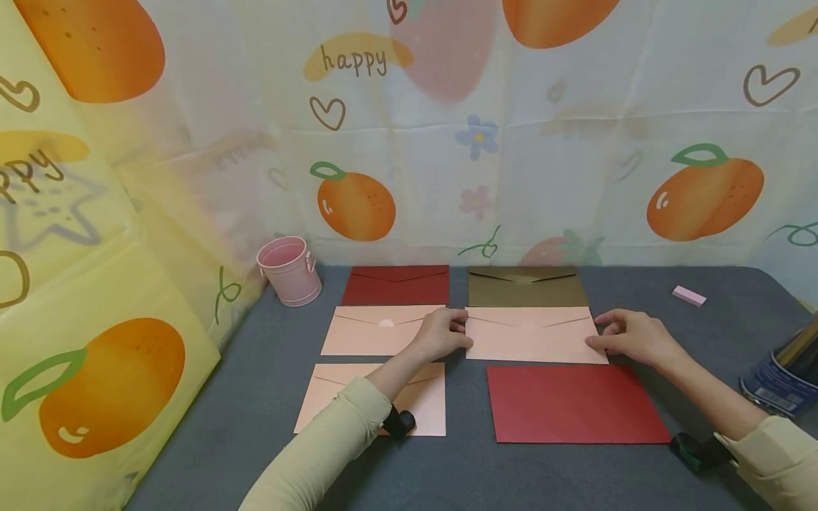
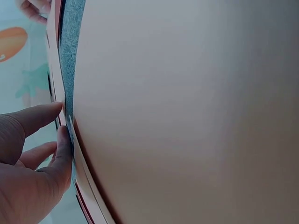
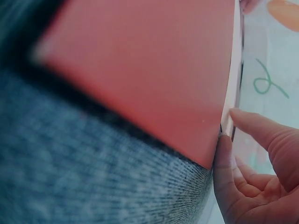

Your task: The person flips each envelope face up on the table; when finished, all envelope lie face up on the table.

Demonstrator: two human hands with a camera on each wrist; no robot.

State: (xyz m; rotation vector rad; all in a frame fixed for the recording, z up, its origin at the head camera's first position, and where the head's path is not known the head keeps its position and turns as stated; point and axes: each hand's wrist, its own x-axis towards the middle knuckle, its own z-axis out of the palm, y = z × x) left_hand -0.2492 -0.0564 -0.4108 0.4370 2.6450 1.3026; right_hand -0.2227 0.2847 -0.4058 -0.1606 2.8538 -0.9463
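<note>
A pale pink envelope (image 1: pixel 529 341) with its flap towards the back lies in the right column, between my two hands. My left hand (image 1: pixel 442 332) holds its left edge with bent fingers and thumb. At the opposite edge, my right hand (image 1: pixel 633 335) holds it between thumb and fingertips. In the right wrist view the right thumb and forefinger (image 3: pixel 252 123) meet at the envelope's thin edge. Just in front lies a plain red envelope (image 1: pixel 575 404). Behind is an olive-brown envelope (image 1: pixel 527 289), partly covered along its front.
In the left column lie a dark red envelope (image 1: pixel 395 287) and two pale pink envelopes, the middle one (image 1: pixel 358 341) and the front one (image 1: pixel 326 408) partly behind my left arm. A pink bucket (image 1: pixel 290 277), a small pink block (image 1: pixel 689 295) and a blue container (image 1: pixel 776 387) stand around.
</note>
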